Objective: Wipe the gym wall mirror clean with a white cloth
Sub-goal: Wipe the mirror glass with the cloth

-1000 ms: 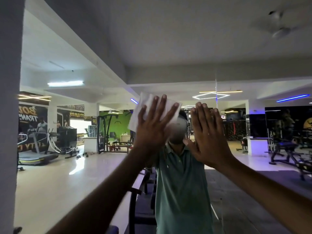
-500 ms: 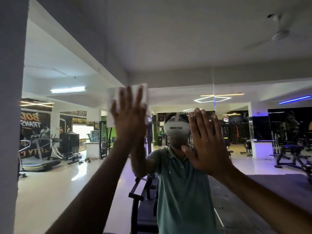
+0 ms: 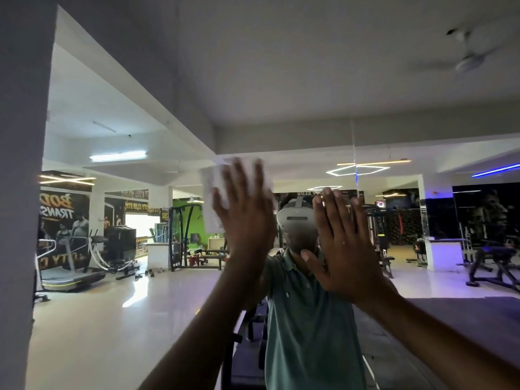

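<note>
left hand point(image 3: 247, 220): raised, palm flat, fingers straight and spread; presses the cloth against the mirror; nothing curled round it. motion-blurred.
right hand point(image 3: 346, 243): raised beside the left, just apart from it; palm flat, fingers straight and together, thumb out to the left; holds nothing; seems to lie on the glass, contact cannot be confirmed.
cloth point(image 3: 211, 198): white, under the left palm; edges show above the fingertips and out to the left of the hand; blurred.
mirror point(image 3: 281, 94): fills most of the view; vertical seam right of centre; its left edge meets a grey pillar point(image 3: 19, 192).
reflection, near: person in a green polo point(image 3: 309, 319), white headset point(image 3: 295, 220), between the two arms.
reflection, mid: pale glossy floor point(image 3: 112, 333) on the left, dark mat point(image 3: 450, 319) on the right; treadmill point(image 3: 70, 277) at left; bench point(image 3: 495, 263) at right.
reflection, far: green wall point(image 3: 197, 218); poster point(image 3: 63, 218) with lettering reversed; tube light point(image 3: 118, 156); hexagon light point(image 3: 357, 170); blue strip light point(image 3: 495, 170).
ceiling: fan point(image 3: 470, 61), blurred.
</note>
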Demonstrator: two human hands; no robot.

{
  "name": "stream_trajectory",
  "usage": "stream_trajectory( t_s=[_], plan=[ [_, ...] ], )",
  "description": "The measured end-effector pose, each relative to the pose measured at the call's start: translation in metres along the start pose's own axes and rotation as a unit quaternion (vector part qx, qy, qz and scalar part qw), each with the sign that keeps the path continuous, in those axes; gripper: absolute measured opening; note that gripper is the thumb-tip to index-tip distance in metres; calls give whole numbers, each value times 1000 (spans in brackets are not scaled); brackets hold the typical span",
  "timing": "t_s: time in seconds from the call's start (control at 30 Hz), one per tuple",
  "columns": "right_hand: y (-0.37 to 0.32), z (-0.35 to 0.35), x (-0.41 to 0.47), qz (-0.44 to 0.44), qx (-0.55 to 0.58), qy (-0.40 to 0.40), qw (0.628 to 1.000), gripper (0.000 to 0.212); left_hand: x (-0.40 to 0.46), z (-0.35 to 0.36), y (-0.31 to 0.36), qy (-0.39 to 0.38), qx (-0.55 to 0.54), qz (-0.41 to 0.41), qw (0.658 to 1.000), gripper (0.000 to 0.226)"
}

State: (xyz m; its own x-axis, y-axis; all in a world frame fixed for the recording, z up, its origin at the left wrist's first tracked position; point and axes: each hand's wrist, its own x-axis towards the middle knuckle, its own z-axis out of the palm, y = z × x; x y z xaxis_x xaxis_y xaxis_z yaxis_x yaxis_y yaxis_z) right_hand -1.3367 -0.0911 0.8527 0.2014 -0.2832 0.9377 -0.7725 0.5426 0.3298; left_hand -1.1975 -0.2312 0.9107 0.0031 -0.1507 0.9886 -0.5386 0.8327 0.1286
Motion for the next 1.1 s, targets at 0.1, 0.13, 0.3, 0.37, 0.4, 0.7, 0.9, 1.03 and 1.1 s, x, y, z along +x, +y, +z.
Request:
stream_trajectory(
  t_s=[0.1, 0.13, 0.3, 0.37, 0.4, 0.7, 0.9, 1.03, 1.1],
  plan=[
    [0, 0, 0, -1, -1, 7, 1000, 90, 1, -3, -30, -38, 20, 174, 984, 60],
    [0, 1, 0, -1, 0, 8, 1000, 90, 12, -6, -47, -22, 25, 148, 988, 61],
    [-1, 0, 0, 4, -7, 2, 1000, 91, 11, -3, -18, 12, -8, -65, 998, 61],
    [-1, -1, 0, 1, -3, 3, 1000, 91, -6, 3, -4, -21, 1, 61, 998, 60],
    [0, -1, 0, 2, -1, 2, 1000, 90, -3, 2, -12, -35, 3, 108, 993, 60],
    [-1, -1, 0, 5, 2, -2, 1000, 89, -7, 6, 8, -26, -25, 72, 997, 59],
    [-1, 0, 0, 6, -7, -2, 1000, 90, 20, 2, -12, 25, -33, -81, 996, 59],
    [-2, -1, -1, 7, 1, -7, 1000, 90, -4, 6, 4, -22, -9, 99, 995, 60],
    [-1, 0, -1, 6, -6, -10, 1000, 91, 14, 1, -29, -20, 2, 104, 994, 60]
  ],
)
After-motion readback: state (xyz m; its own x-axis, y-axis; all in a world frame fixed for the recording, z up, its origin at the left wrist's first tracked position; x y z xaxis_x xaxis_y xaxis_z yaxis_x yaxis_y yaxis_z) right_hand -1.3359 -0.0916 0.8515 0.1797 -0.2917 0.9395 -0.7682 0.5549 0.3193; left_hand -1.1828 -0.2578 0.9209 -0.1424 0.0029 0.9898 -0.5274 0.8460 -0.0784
